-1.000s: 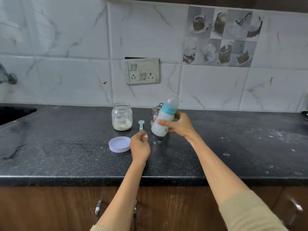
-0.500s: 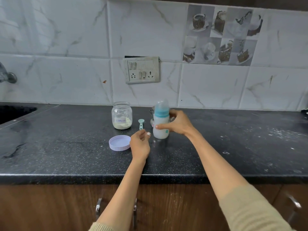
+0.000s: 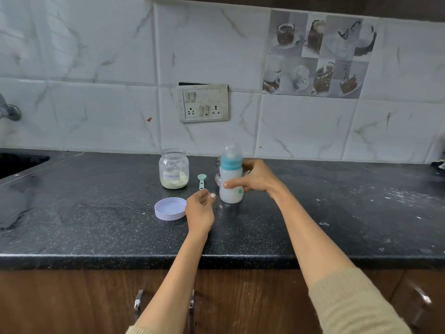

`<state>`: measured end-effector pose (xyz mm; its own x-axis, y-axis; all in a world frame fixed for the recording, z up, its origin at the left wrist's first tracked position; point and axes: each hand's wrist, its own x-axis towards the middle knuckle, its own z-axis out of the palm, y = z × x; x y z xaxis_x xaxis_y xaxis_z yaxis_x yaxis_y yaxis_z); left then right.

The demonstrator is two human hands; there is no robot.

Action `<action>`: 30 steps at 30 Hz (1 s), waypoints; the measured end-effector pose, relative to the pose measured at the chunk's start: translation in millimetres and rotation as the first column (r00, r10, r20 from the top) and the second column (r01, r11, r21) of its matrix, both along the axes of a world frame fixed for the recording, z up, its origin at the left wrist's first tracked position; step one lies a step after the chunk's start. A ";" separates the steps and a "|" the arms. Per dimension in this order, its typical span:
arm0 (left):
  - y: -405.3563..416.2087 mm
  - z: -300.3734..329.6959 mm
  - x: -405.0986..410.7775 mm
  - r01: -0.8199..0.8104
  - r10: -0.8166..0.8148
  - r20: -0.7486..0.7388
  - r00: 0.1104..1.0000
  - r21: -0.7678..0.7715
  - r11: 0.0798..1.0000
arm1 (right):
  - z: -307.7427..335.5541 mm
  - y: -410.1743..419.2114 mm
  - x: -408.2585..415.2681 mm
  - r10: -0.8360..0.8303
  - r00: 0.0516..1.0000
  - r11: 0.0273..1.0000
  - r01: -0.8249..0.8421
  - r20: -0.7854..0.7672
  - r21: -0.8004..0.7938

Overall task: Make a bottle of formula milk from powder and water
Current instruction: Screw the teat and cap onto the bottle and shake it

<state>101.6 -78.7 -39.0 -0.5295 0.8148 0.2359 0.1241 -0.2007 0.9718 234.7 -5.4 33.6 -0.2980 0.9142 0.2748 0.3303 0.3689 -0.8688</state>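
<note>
1. Head view: A metal vessel (image 3: 218,173) stands behind the bottle (image 3: 230,183); only slivers of it show at the bottle's left and past the right hand's fingers, so its shape and contents cannot be made out.
2. A tap (image 3: 9,110) is cut off at the left edge, and a dark object (image 3: 439,163) at the right edge is too cropped to identify. The sink (image 3: 19,162) shows only a dark corner.
3. The bottle's clear cap is blurred, and a small mark low on its body cannot be read.
4. The bottle stands upright on the counter (image 3: 337,213), capped, with a teal collar and a milky white fill reaching most of the way up its body.
5. The right hand (image 3: 255,179) grips the bottle around its middle, thumb across the front and fingers wrapped behind.
6. The left hand (image 3: 199,209) rests just left of the bottle with fingers loosely curled; it holds nothing.
7. A glass jar (image 3: 173,168), open and labelled by hand, holds pale powder across its bottom, with a dusting up its walls.
8. Its lilac lid (image 3: 169,209) lies on the counter in front of it, touching or just beside the left hand.
9. A teal scoop (image 3: 201,180) lies between jar and bottle, bowl away from the person.
10. White specks are scattered over the counter at right.
</note>
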 end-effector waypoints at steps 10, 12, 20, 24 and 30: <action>-2.4 0.4 0.6 0.004 -0.004 0.001 1.000 0.004 1.000 | 3.6 -9.1 0.2 0.005 1.000 0.994 -0.005 -0.003 -0.108; -2.9 1.8 0.4 0.001 -0.001 -0.004 1.000 -0.002 1.000 | 0.3 -7.9 0.0 0.047 0.998 0.994 -0.043 0.033 -0.102; -1.4 -0.6 -0.2 0.004 -0.004 -0.006 1.000 0.016 1.000 | -7.4 -6.1 2.1 -0.024 0.999 0.996 0.021 -0.038 -0.085; -0.5 0.3 -0.2 -0.001 0.002 -0.012 1.000 0.009 1.000 | -6.0 -1.9 2.2 -0.023 1.000 0.999 0.023 -0.013 -0.042; -0.9 0.2 0.0 0.003 -0.003 -0.004 1.000 0.008 1.000 | -5.8 -0.3 -1.4 -0.041 0.999 0.999 0.041 -0.019 -0.022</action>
